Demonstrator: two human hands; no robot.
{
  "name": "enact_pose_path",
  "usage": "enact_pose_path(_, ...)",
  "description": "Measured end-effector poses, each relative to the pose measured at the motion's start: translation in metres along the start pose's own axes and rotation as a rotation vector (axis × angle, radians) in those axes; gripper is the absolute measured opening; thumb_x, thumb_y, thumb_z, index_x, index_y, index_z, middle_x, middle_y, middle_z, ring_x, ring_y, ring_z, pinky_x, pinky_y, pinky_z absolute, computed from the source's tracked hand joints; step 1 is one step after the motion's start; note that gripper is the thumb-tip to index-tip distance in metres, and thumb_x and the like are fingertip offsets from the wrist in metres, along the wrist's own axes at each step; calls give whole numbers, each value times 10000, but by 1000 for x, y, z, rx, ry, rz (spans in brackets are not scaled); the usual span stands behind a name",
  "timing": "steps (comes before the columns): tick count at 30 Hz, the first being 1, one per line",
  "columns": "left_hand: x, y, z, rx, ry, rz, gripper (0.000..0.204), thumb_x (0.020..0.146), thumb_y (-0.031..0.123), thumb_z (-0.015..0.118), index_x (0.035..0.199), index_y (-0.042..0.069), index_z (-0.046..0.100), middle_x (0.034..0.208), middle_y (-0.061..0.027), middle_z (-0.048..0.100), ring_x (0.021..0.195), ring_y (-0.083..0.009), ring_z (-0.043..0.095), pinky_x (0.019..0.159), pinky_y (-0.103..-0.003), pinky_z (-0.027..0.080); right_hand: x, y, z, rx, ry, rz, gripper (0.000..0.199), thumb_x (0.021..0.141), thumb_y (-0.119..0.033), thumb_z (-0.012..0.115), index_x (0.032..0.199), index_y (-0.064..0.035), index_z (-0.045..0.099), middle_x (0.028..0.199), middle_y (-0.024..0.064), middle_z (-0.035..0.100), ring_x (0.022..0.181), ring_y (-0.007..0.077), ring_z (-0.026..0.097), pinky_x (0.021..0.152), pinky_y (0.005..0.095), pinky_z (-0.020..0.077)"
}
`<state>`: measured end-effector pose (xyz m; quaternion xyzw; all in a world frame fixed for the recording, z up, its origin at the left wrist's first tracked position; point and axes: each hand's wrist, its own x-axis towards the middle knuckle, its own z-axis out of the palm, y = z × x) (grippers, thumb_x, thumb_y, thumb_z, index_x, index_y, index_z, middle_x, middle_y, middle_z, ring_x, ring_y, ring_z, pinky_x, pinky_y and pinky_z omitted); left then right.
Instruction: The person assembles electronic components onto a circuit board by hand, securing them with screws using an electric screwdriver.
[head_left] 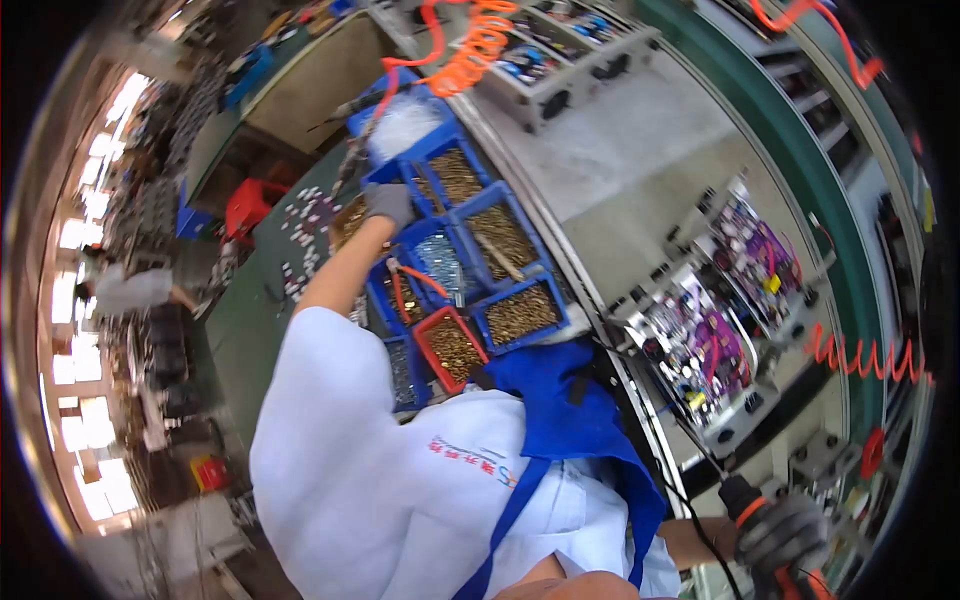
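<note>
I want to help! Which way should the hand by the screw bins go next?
Probably dip the left hand down to pinch a few screws: it hovers over the blue bins, apparently empty, while the right hand already grips the screwdriver.

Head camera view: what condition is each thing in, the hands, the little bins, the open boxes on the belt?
Left hand: gloved, reaching into a bin of small parts.
Right hand: gloved, gripping a black and orange power tool.
Blue bins: filled with brass-coloured screws.
Red bin: filled.
Electronics chassis: open, wiring exposed.
Orange hose: coiled.
</note>
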<state>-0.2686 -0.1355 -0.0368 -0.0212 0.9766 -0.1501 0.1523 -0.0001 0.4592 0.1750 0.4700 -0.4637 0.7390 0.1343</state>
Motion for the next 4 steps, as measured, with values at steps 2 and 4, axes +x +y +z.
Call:
enact_pose_path(2, 4, -19, 17, 103, 35, 20, 371, 763, 391, 615, 1052, 171, 693, 1022, -201, 674, 966, -360, 647, 872, -474, 443, -19, -7, -29, 119, -197, 10, 254, 894, -102, 583, 1105, 11, 497, 813, 166, 660, 648, 275, 680, 644, 421, 592)
enact_pose_path(4, 14, -3, 28, 151, 141, 110, 460, 770, 379, 614, 1183, 179, 636, 1114, -197, 650, 1060, -341, 620, 923, -472, 429, -21, -4, -19, 45, -82, -10, 424, 879, -241, 652, 1180, 9, 487, 829, 159, 674, 707, 301, 700, 663, 445, 592)
